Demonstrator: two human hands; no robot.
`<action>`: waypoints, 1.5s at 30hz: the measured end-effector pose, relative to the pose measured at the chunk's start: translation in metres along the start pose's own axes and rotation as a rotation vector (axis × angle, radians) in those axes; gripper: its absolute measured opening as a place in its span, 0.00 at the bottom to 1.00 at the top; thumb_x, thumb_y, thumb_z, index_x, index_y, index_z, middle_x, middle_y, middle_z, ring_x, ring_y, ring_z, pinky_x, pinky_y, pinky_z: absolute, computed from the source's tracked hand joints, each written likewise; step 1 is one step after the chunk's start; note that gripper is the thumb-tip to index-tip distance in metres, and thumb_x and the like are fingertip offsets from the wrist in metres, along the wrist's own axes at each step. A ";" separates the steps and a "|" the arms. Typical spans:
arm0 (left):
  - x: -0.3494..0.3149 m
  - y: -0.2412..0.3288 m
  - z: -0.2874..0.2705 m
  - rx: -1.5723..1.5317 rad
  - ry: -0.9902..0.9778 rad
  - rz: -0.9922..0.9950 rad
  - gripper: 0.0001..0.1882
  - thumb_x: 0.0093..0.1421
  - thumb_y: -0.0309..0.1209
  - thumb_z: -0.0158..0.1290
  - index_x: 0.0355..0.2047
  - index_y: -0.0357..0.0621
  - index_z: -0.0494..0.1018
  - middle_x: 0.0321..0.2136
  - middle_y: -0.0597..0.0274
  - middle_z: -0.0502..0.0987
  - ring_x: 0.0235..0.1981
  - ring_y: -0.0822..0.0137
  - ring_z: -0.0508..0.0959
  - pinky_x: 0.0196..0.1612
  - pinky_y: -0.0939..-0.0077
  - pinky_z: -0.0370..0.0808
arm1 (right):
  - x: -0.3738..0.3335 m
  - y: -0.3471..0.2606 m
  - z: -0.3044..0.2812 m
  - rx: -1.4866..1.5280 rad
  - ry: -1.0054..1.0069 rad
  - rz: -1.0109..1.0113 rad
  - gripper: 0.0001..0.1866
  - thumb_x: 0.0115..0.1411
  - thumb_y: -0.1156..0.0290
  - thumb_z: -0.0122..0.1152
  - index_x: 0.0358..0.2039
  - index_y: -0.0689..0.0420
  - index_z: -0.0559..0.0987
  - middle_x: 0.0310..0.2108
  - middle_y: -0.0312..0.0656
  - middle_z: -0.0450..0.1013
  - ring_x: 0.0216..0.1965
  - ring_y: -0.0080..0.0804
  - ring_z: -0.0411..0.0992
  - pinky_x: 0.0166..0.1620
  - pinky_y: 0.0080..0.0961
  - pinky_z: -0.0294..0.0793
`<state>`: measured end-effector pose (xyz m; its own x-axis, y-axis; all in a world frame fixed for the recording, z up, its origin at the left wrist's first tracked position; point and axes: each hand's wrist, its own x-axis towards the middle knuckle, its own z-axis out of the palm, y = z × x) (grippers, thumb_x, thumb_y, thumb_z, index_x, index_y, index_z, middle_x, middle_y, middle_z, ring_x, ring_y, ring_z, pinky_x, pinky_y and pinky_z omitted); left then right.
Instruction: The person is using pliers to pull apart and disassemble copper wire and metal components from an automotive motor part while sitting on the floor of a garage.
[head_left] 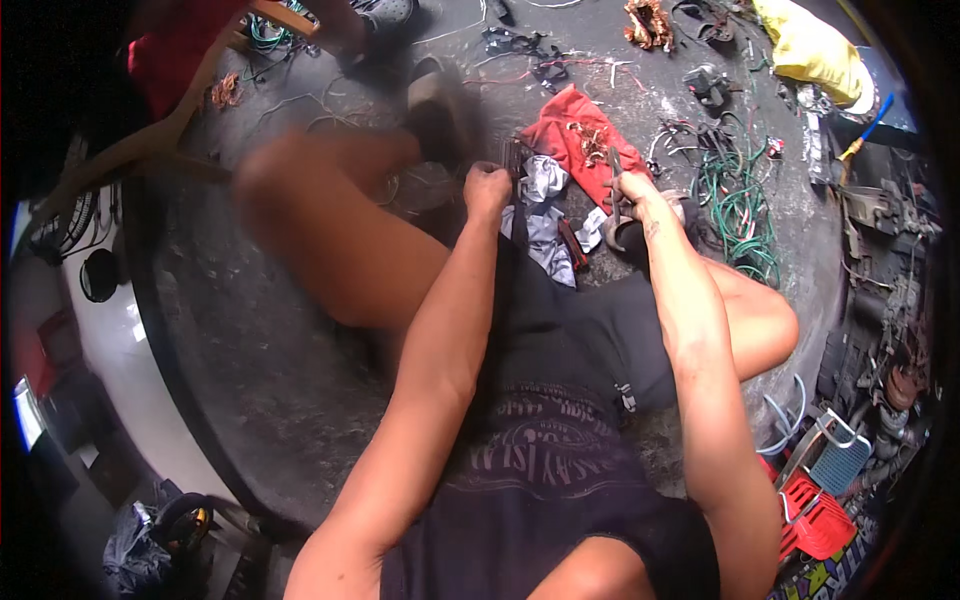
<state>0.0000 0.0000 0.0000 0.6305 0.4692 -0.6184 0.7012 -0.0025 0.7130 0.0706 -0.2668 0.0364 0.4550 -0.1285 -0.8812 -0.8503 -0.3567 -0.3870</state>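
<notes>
My left hand [487, 186] is closed, beside a dark, narrow object [514, 165]; whatever its fingers hold is too small to make out. In my right hand [634, 187] is a slim dark metal hand tool [614, 165], pointing away from me; its exact kind is unclear. Just beyond the tool lies a red cloth [560, 125], bearing a small heap of copper-coloured scraps [590, 142]. Crumpled grey-white cloth or wrapping [545, 235] is on the floor between my hands, with a dark and red piece [574, 244] against it.
Green wires [738, 215] lie tangled right of my right hand. A copper wire bundle [650, 24] and a yellow sack [810, 50] are farther off. Dark metal parts [880, 290] line the right side, near a red plastic basket [815, 515]. Another person's foot [388, 14] shows at the top.
</notes>
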 end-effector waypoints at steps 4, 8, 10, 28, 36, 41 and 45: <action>-0.002 0.039 0.002 -0.105 0.110 -0.146 0.14 0.44 0.26 0.47 0.30 0.37 0.79 0.30 0.43 0.81 0.36 0.53 0.82 0.42 0.64 0.74 | 0.009 0.028 0.008 0.085 0.002 0.054 0.28 0.48 0.81 0.45 0.52 0.68 0.73 0.38 0.52 0.74 0.39 0.39 0.76 0.39 0.32 0.77; 0.073 0.004 0.005 0.106 0.144 -0.145 0.16 0.50 0.29 0.47 0.35 0.38 0.80 0.36 0.43 0.81 0.41 0.51 0.81 0.45 0.61 0.74 | 0.003 0.030 0.032 0.222 -0.120 -0.014 0.27 0.45 0.82 0.44 0.49 0.71 0.74 0.38 0.56 0.75 0.36 0.40 0.77 0.35 0.30 0.77; 0.084 -0.009 0.019 0.302 0.117 -0.073 0.16 0.53 0.32 0.49 0.37 0.38 0.80 0.39 0.42 0.80 0.43 0.51 0.80 0.47 0.61 0.74 | 0.002 0.052 0.034 0.245 -0.103 0.009 0.31 0.42 0.82 0.44 0.51 0.70 0.74 0.39 0.57 0.76 0.34 0.37 0.77 0.35 0.27 0.75; 0.106 -0.037 0.059 0.510 -0.168 -0.044 0.37 0.41 0.44 0.73 0.45 0.32 0.73 0.41 0.49 0.80 0.42 0.54 0.79 0.48 0.65 0.73 | 0.039 0.080 0.026 -0.364 0.467 -0.332 0.20 0.51 0.72 0.50 0.45 0.61 0.78 0.41 0.61 0.74 0.47 0.58 0.72 0.51 0.43 0.70; 0.088 -0.019 0.063 0.583 -0.113 0.013 0.34 0.43 0.42 0.71 0.39 0.28 0.70 0.36 0.38 0.79 0.37 0.50 0.81 0.39 0.61 0.77 | 0.017 0.077 0.016 -0.142 0.429 -0.224 0.25 0.49 0.73 0.53 0.51 0.55 0.78 0.42 0.57 0.77 0.46 0.52 0.76 0.50 0.40 0.72; 0.094 -0.005 0.041 0.039 -0.230 -0.210 0.20 0.52 0.38 0.67 0.37 0.38 0.73 0.33 0.58 0.79 0.36 0.60 0.79 0.37 0.65 0.75 | -0.025 0.053 0.005 0.383 0.188 -0.320 0.27 0.47 0.80 0.51 0.51 0.60 0.78 0.35 0.45 0.78 0.37 0.33 0.78 0.44 0.25 0.75; 0.044 0.072 0.050 -0.844 -0.649 -0.182 0.24 0.57 0.32 0.63 0.49 0.36 0.67 0.40 0.60 0.73 0.43 0.62 0.76 0.46 0.62 0.75 | -0.109 0.024 -0.019 0.747 -0.074 -0.686 0.23 0.45 0.84 0.50 0.46 0.62 0.74 0.45 0.45 0.71 0.40 0.30 0.72 0.44 0.23 0.72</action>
<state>0.0952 -0.0236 0.0078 0.7705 -0.1568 -0.6179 0.5023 0.7461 0.4370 0.0055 -0.2791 0.1285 0.9107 -0.0468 -0.4104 -0.3716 0.3409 -0.8635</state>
